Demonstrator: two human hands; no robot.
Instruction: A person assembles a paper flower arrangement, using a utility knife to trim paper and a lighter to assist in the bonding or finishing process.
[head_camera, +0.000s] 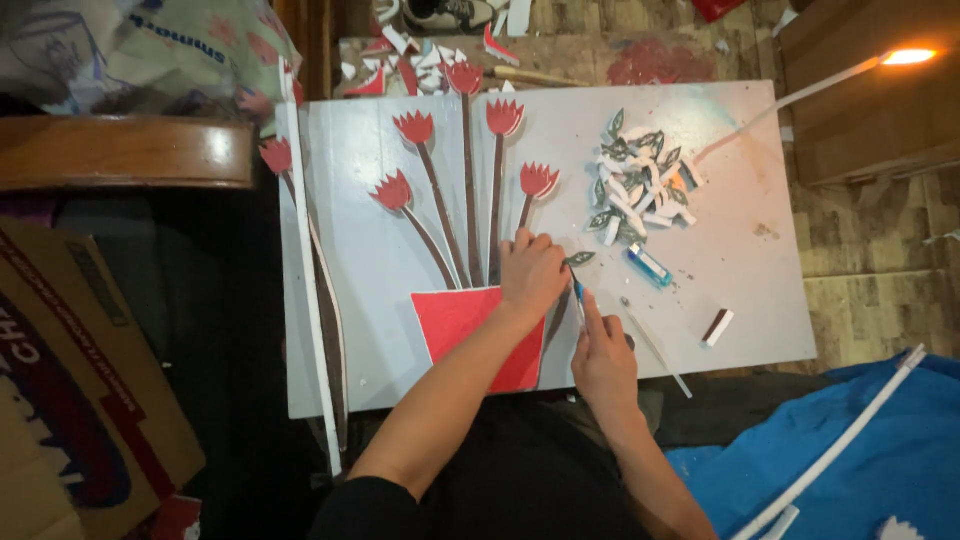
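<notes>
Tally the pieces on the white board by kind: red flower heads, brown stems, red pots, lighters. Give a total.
Red flower heads: 7, one at the board's left edge
Brown stems: 7, one partly hidden under the left hand
Red pot: 1
Blue lighter: 1
Total: 16
The loose leaf pile is too jumbled to count. The right hand holds a thin tool.

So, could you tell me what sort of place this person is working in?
Probably a home craft corner: a white board bearing red paper flowers, a pile of cut leaves, and scraps on the wooden floor.
</notes>
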